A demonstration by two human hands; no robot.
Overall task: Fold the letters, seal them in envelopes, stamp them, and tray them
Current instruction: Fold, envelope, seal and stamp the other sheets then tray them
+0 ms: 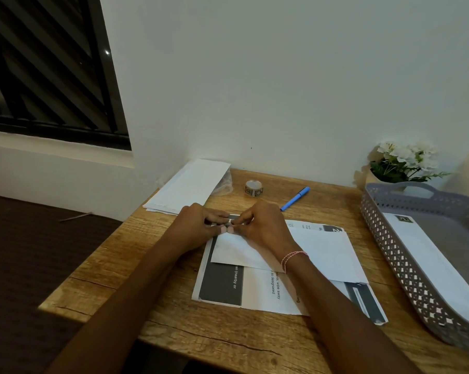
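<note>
A white envelope (322,252) lies on a stack of printed letters (257,292) in the middle of the wooden table. Just beyond its far left corner my left hand (198,225) and my right hand (260,225) meet, and the fingertips of both pinch a small dark stamp (231,220) between them. A roll of stamps (254,188) stands further back. The grey perforated tray (389,238) at the right holds a stamped white envelope (427,260).
A pile of blank white envelopes (187,187) lies at the table's far left corner. A blue pen (295,198) lies behind my right hand. A pot of white flowers (403,163) stands behind the tray against the wall. The table drops off at the left.
</note>
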